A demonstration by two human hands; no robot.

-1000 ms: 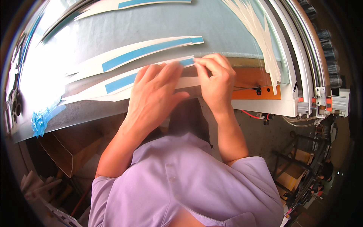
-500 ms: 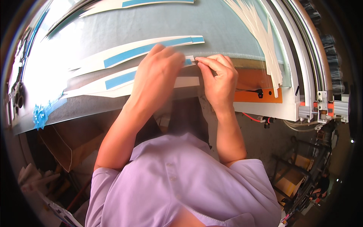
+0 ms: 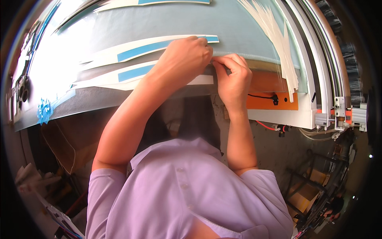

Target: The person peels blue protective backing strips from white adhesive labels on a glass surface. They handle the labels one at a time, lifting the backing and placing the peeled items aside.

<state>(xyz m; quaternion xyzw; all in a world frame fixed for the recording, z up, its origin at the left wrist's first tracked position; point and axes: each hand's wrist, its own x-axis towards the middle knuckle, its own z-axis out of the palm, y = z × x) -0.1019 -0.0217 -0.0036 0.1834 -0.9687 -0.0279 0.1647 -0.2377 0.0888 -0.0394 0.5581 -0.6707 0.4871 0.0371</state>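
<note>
My left hand (image 3: 186, 59) is closed, its fingertips curled at the right end of the nearer long white strip with a blue band (image 3: 135, 73). It hides that end, so what it grips I cannot make out. Just to the right, my right hand (image 3: 233, 75) pinches thumb and forefinger together at the same end, almost touching the left fingertips. A second white strip with a blue band (image 3: 145, 48) lies just beyond, partly behind my left hand. Below my left wrist another plain white end (image 3: 201, 80) shows.
A bundle of narrow white strips (image 3: 274, 42) lies at the right of the glass-like tabletop (image 3: 159, 22). Another blue-banded strip (image 3: 175, 2) is at the far edge. Crumpled blue film (image 3: 45, 110) hangs at the left corner. A metal rail (image 3: 332, 59) runs along the right.
My left hand has moved right and slightly away from me, up to the right fingertips. The right hand stays pinched in nearly the same place. The view has shifted slightly.
</note>
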